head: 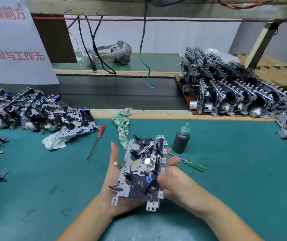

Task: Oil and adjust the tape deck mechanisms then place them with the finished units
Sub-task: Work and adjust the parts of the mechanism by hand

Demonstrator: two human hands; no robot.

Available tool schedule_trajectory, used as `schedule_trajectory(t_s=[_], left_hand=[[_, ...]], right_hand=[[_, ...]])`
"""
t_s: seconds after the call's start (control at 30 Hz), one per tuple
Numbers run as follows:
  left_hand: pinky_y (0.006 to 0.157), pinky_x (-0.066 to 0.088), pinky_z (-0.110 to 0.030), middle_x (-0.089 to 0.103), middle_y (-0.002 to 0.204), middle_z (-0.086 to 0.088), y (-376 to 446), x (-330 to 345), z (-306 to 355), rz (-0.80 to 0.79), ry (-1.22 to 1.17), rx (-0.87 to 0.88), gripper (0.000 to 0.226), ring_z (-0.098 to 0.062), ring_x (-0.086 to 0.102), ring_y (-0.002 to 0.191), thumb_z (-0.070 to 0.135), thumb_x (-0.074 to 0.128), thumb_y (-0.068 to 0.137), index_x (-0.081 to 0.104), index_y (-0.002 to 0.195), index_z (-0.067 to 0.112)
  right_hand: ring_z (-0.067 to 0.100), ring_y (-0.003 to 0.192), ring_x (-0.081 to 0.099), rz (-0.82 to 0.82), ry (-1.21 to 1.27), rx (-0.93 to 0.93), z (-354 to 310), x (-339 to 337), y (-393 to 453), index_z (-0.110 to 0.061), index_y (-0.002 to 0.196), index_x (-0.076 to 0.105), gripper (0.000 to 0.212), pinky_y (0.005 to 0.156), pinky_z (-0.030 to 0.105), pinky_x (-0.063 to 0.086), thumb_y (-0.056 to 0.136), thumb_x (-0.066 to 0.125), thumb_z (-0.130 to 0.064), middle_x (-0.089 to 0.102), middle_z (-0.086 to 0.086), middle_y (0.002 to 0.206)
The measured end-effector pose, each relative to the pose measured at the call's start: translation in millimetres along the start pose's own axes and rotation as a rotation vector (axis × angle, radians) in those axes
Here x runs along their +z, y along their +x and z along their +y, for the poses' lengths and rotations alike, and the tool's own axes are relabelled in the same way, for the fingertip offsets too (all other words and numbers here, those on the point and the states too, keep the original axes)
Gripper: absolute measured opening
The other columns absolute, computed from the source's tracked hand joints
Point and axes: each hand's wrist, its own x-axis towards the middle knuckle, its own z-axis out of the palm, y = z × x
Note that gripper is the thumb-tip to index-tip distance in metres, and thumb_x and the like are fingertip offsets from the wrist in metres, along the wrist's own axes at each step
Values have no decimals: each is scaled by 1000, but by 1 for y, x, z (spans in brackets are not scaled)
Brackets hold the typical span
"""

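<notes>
Two forearms reach up from the bottom edge, the left hand (115, 173) flat with straight fingers beneath a tape deck mechanism (143, 169) above the green mat (226, 171), the blurred right hand (172, 181) gripping its right edge, fingertips partly hidden.

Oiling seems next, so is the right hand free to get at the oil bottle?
Probably not yet: the right hand grips the tape deck mechanism. The oil bottle stands upright just beyond it, nothing between them.
</notes>
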Motion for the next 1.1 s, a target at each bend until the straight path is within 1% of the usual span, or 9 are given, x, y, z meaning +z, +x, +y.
schedule_trajectory(t_s=[0.07, 0.13, 0.23, 0.4, 0.6, 0.8, 0.9, 0.97, 1.1], left_hand=[[119, 8, -49, 34, 149, -20, 3, -5, -2, -2, -2, 28, 102, -33, 32, 139, 73, 57, 75, 35, 144, 1], [115, 23, -49, 39, 146, -21, 3, -15, -3, 46, -17, 54, 86, -34, 39, 135, 56, 68, 78, 43, 139, 0], [105, 40, -50, 47, 139, -25, 5, -19, -1, 140, 22, 156, 72, -38, 47, 127, 34, 79, 72, 54, 131, 0], [103, 41, -51, 55, 130, -27, 13, -28, -4, 268, 43, 101, 68, -41, 54, 120, 51, 56, 78, 62, 121, 0], [101, 43, -46, 53, 130, -30, 11, -26, 0, 311, -39, 78, 89, -41, 57, 116, 72, 42, 77, 61, 121, -2], [104, 37, -49, 51, 131, -32, 11, -25, -1, 340, -54, 58, 91, -43, 54, 119, 73, 39, 80, 60, 121, -5], [103, 38, -49, 51, 131, -32, 10, -24, -1, 351, -41, 64, 83, -42, 54, 119, 66, 40, 82, 60, 121, -5], [104, 38, -48, 51, 131, -32, 10, -25, -2, 360, -28, 62, 81, -42, 54, 119, 64, 40, 83, 60, 121, -5], [105, 37, -50, 55, 127, -29, 11, -28, 0, 378, 0, 50, 78, -41, 57, 115, 64, 38, 86, 66, 115, -3]], right_hand=[[-9, 56, 56, 193, -172, -10, -6, -9, -4, -12, 67, 57, 40, 59, 8, 47, 74, 72, -49, 57, -14, 59], [5, 55, 60, 535, -534, -114, 0, -32, -12, -24, 60, 72, 25, 56, 19, 47, 76, 74, -43, 64, -9, 60], [11, 52, 54, 996, -1116, -227, 5, -61, -22, -26, 59, 64, 28, 54, 29, 42, 73, 70, -49, 60, -11, 53], [8, 101, 47, 846, -1585, 236, 22, -72, -13, -36, 100, 48, 31, 64, 26, 34, 82, 56, -60, 48, -16, 97], [14, 103, 44, 829, -1583, 195, 27, -76, -8, -33, 111, 52, 24, 79, 27, 35, 91, 52, -46, 48, -9, 101], [16, 90, 51, 807, -1448, 152, 28, -66, 9, -21, 89, 52, 6, 73, 31, 39, 92, 52, -25, 51, -7, 85], [15, 57, 50, 830, -866, 109, 21, -68, 4, -17, 81, 46, 15, 56, 32, 40, 96, 46, -14, 60, -3, 70], [11, 36, 27, 692, -318, 94, 10, -68, -5, -15, 79, 43, 20, 39, 20, 23, 99, 39, -14, 49, 1, 55], [8, 37, 16, 269, -119, 158, 2, -64, -16, -16, 72, 53, 30, 35, 13, 19, 94, 44, -34, 23, -5, 46]])
